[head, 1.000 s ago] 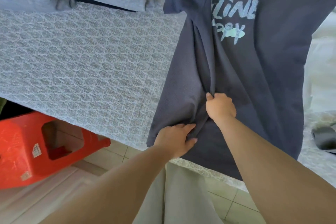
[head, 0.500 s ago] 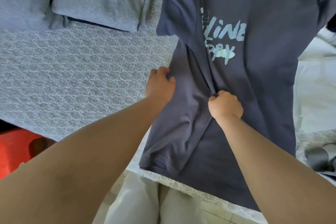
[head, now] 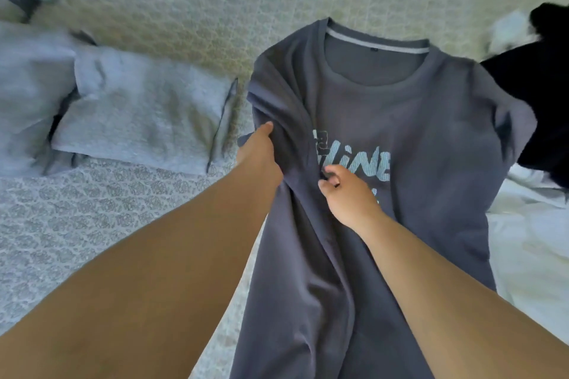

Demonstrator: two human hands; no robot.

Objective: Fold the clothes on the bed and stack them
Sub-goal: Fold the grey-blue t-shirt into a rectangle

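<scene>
The shirt, dark grey with pale blue lettering on the chest, lies face up on the bed, collar away from the person and hem toward them. Its left side is folded in over the front, making a long crease that runs down past the print. The left hand lies on that folded edge near the sleeve, fingers tucked under the cloth and gripping the fold. The right hand sits just beside it, over the lower part of the lettering, fingers curled and pinching the crease. Both forearms reach in from the near edge, the shirt running between and under them.

To the left of the shirt, just beside its folded sleeve, lie folded grey clothes on the patterned cover. At the right, a black garment touches the shirt's other sleeve, with white bedding below it.
</scene>
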